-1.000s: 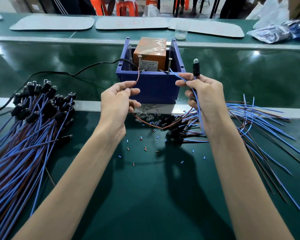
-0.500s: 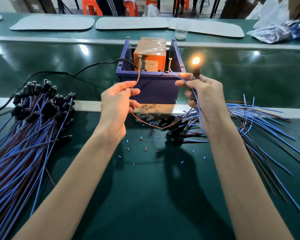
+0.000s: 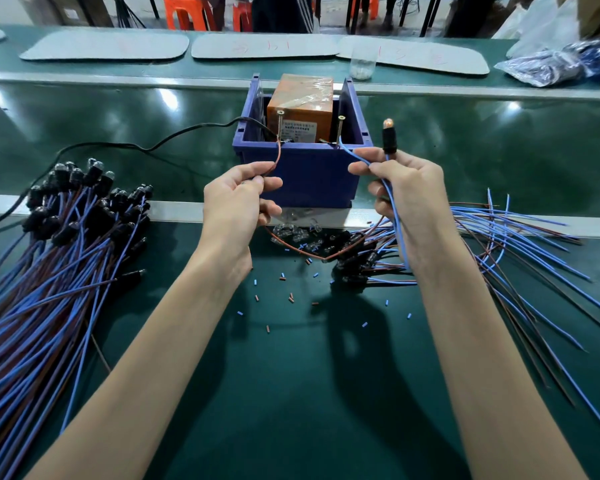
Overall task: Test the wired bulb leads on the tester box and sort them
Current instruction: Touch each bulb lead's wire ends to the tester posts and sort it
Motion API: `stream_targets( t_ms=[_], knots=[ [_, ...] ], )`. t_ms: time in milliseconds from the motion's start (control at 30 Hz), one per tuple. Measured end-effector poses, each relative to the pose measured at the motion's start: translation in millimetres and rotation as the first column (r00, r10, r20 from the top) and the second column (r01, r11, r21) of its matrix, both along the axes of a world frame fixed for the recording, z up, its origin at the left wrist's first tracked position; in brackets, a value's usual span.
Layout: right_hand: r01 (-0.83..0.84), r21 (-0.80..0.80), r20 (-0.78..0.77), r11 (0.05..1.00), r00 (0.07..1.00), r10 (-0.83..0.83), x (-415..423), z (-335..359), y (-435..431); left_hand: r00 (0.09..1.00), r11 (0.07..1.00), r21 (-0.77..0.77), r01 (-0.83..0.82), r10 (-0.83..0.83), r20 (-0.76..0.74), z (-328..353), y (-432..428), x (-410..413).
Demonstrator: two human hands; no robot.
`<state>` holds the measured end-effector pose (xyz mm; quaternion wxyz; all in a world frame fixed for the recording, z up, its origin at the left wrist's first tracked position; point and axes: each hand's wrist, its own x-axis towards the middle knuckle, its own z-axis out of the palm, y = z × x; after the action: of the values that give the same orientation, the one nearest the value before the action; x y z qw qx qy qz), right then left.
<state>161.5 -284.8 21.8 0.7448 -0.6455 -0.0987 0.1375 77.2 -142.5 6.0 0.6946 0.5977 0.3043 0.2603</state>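
Note:
A blue tester box (image 3: 305, 171) holds an orange unit (image 3: 300, 105) with two upright screw contacts. My left hand (image 3: 238, 199) pinches the brown lead (image 3: 277, 154) with its tip at the left screw (image 3: 280, 124). My right hand (image 3: 406, 192) pinches the blue lead (image 3: 352, 152) near the right screw (image 3: 340, 128) and holds the black bulb socket (image 3: 388, 136) upright. Its bulb glows only faintly orange. A large pile of wired bulbs (image 3: 59, 244) lies at the left. A smaller pile of wired bulbs (image 3: 357, 258) lies below my right hand.
A black power cable (image 3: 146, 145) runs left from the box. Loose blue and brown wires (image 3: 520, 258) fan out at the right. Small insulation bits (image 3: 291, 297) dot the green mat. A clear cup (image 3: 362, 65) and grey pads (image 3: 267, 46) sit at the back.
The bulb was dark a second ago, lit brightly half a second ago, and now shows only a faint glow. Both hands have stayed in place at the box.

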Motion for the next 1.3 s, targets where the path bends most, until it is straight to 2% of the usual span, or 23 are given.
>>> stream_targets(
  t_ms=[1000, 1300],
  knots=[
    [-0.006, -0.009, 0.052, 1.0, 0.999, 0.007, 1, -8, 3, 1.0, 1.0, -0.023, -0.008, 0.008, 0.004, 1, 0, -1],
    [0.035, -0.001, 0.034, 0.999, 0.999, -0.035, 6, -4, -5, 0.999, 0.998, -0.061, -0.017, 0.018, 0.027, 6, -11, -1]
  ],
)
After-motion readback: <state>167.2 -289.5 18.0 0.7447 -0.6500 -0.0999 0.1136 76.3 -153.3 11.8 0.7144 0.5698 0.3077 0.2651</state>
